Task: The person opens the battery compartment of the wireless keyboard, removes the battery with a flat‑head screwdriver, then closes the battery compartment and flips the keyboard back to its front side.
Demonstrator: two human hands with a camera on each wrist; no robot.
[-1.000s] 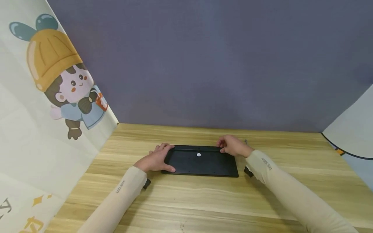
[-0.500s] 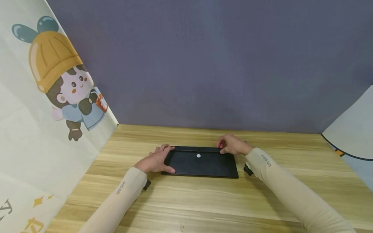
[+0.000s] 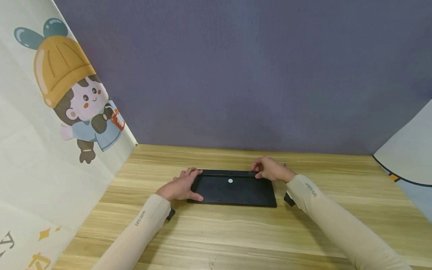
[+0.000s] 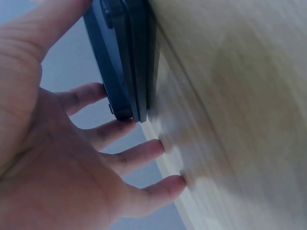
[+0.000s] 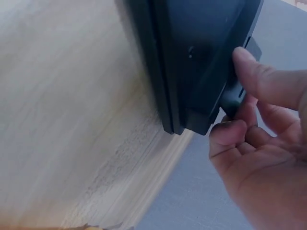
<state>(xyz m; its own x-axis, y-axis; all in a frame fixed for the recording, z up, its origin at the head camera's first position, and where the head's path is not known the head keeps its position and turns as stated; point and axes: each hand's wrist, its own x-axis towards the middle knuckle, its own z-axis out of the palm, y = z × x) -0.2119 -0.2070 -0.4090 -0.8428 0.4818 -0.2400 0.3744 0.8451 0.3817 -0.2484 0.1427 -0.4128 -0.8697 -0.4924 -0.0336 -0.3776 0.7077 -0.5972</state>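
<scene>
A black keyboard (image 3: 233,191) lies face down on the wooden table, its underside up. A white round sticker (image 3: 230,180) sits near its middle, and a raised bar (image 3: 221,173) runs along its far edge. My left hand (image 3: 180,186) holds the left end, thumb on the near side and index finger at the far corner. In the left wrist view, the other fingers spread towards the tabletop. At the bar's right end, my right hand (image 3: 269,168) pinches a small black foot (image 5: 232,99) between thumb and curled fingers. Those fingers partly hide it.
The wooden table (image 3: 216,236) extends around the keyboard. A dark grey-blue partition (image 3: 236,75) stands behind it. At the left is a white wall panel with a cartoon figure (image 3: 91,101); a pale panel (image 3: 408,146) with a dark edge stands at the right.
The head view tilts slightly. Both hands keep their places on the keyboard, with no clear movement of the keyboard itself.
</scene>
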